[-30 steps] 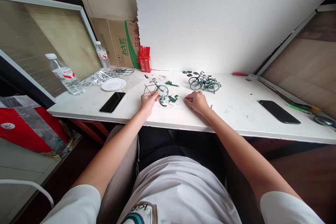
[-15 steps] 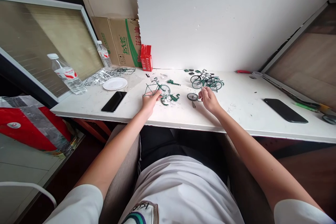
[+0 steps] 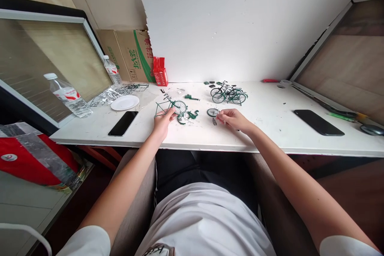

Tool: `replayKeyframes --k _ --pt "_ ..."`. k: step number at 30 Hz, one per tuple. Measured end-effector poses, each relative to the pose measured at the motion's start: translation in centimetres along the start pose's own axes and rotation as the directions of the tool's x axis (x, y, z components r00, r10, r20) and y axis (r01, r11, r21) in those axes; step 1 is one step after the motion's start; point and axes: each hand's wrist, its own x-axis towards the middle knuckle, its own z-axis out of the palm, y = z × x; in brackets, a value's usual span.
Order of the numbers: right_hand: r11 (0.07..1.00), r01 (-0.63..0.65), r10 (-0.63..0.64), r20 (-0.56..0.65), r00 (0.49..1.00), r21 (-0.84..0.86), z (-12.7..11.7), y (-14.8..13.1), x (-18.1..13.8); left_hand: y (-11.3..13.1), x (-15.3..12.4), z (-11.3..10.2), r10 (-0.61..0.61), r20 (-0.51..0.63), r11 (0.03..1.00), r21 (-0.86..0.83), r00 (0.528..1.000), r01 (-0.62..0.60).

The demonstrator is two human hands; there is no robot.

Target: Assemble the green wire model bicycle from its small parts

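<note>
My left hand (image 3: 162, 124) is closed on a green model bicycle frame (image 3: 162, 109), which has one spoked wheel (image 3: 180, 107) at its front. Right of it on the table lie a curved green part (image 3: 181, 119) and a green piece (image 3: 193, 115). My right hand (image 3: 234, 119) is low over the tabletop, fingertips pinched together beside a loose wheel (image 3: 213, 112). Whatever is between those fingertips is too small to make out. A small dark oval part (image 3: 214, 121) lies just below the wheel.
Assembled model bicycles (image 3: 229, 94) stand behind my right hand. A green part (image 3: 192, 97) lies at the middle. Leftward are a phone (image 3: 123, 123), a white plate (image 3: 125, 103), bottles (image 3: 70, 97) and a red box (image 3: 160, 73). Another phone (image 3: 318, 122) lies at right.
My right hand has come down to the tabletop beside the loose wheel. My left hand still holds the bicycle frame. The whole view has shifted a little.
</note>
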Motion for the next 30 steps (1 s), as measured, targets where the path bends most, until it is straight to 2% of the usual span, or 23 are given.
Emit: replayKeyframes --k 2,6,11,16,21,25,30 --pt "0.998 0.062 -0.062 0.061 0.996 0.008 0.7 -0.5 0.4 0.1 -0.2 0.0 0.003 0.013 1.0 -0.017 1.0 -0.003" --pt "0.982 0.176 -0.181 0.084 0.98 0.064 2.5 -1.9 1.5 0.2 -1.0 -0.4 -0.008 0.042 0.999 -0.049 0.999 0.01" --pt "0.963 0.254 -0.243 -0.12 0.963 0.087 5.5 -3.3 3.2 0.3 -2.1 -0.7 -0.019 0.049 0.994 -0.103 0.999 0.024" --pt "0.965 0.256 -0.231 -0.28 0.932 0.053 8.5 -2.7 3.2 0.4 -2.1 -0.4 -0.035 0.054 0.996 -0.079 0.998 0.039" --pt "0.965 0.263 -0.249 -0.273 0.929 0.015 9.2 -2.2 2.7 0.3 -2.0 -0.4 -0.032 0.105 0.999 -0.017 0.994 0.034" --pt "0.969 0.244 -0.217 -0.343 0.914 0.037 9.4 -2.1 2.7 0.1 -2.0 -0.4 -0.044 0.107 0.999 -0.007 0.993 0.045" --pt "0.968 0.248 -0.237 -0.413 0.879 -0.027 9.8 -2.1 2.6 -0.1 -2.0 -0.3 -0.049 0.118 0.999 0.01 0.992 0.048"
